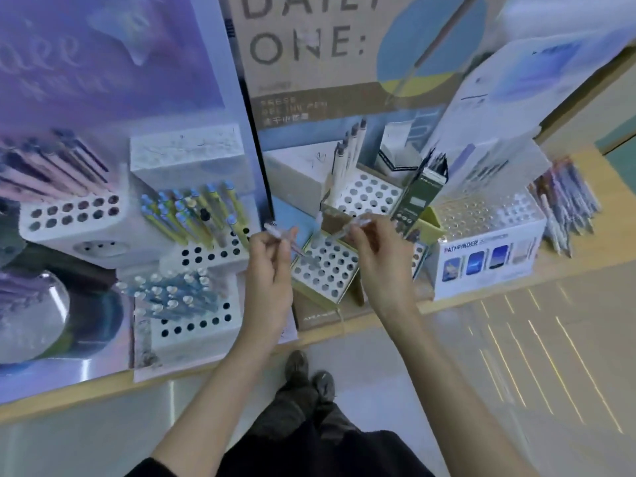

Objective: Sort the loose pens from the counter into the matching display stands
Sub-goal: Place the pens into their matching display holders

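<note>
My left hand [270, 258] pinches a clear pale pen [280, 234] that slants over the left edge of a white perforated stand [325, 270]. My right hand [373, 242] holds another clear pen [339, 232] above the same stand's back edge. This stand's holes are nearly all empty. Behind it a taller white stand [364, 196] carries a few cream pens [347, 156] at its back left. The picture is blurred.
Left stands hold yellow-and-blue pens [196, 215], clear blue pens [172, 290] and purple pens [58, 166]. A white "Pathfinder" box stand [481, 259] sits at right, loose pens [564, 204] heaped beyond it. A dark green box [418, 201] leans behind my right hand. Wooden counter edge [344, 333] runs below.
</note>
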A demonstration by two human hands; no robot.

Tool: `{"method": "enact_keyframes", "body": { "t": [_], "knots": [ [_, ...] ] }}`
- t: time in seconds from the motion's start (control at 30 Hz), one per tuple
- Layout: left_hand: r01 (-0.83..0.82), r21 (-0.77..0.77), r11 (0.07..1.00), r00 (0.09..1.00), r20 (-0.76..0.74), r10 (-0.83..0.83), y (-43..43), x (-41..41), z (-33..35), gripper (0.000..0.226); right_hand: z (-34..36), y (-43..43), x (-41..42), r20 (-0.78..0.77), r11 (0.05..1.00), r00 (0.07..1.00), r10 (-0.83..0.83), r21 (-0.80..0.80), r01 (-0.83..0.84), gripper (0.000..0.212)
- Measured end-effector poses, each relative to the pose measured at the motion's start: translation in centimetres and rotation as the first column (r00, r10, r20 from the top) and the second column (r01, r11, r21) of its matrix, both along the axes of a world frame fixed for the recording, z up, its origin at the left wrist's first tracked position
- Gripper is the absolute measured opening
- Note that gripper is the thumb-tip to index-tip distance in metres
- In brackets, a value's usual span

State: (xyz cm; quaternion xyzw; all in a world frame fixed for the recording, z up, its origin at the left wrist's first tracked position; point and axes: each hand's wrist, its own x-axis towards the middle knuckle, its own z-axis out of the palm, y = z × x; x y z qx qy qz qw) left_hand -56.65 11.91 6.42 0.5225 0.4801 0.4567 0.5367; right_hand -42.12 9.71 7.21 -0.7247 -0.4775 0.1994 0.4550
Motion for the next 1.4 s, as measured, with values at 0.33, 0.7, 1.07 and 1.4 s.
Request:
{"method": "enact_keyframes", "body": {
  "t": [0.33, 0.7, 1.07, 1.4],
  "knots": [
    [-0.072, 0.197, 0.978, 0.979, -0.174, 0.108, 1.4, 0.7, -1.8, 0.019, -0.9, 0.1, -0.4, 0.122, 1.000, 0.992, 0.016, -0.003, -0.016, 0.010],
    [-0.063, 0.228, 0.972, 0.905, -0.397, 0.151, 0.9, 1.3, -1.9, 0.009, -0.3, 2.4, -0.2, 0.393, 0.985, 0.905, 0.164, -0.022, -0.169, 0.012],
    [-0.068, 0.285, 0.956, 0.825, -0.523, 0.214, 0.6, 1.8, -1.6, 0.012, -0.8, 3.2, -0.3, 0.334, 0.975, 0.922, 0.197, -0.166, -0.148, 0.026],
    [-0.033, 0.338, 0.941, 0.782, -0.577, 0.235, 0.4, 2.8, -1.9, 0.009, 0.2, 3.2, -0.4, 0.282, 0.936, 0.919, 0.274, -0.297, -0.187, 0.031]
  ]
}}
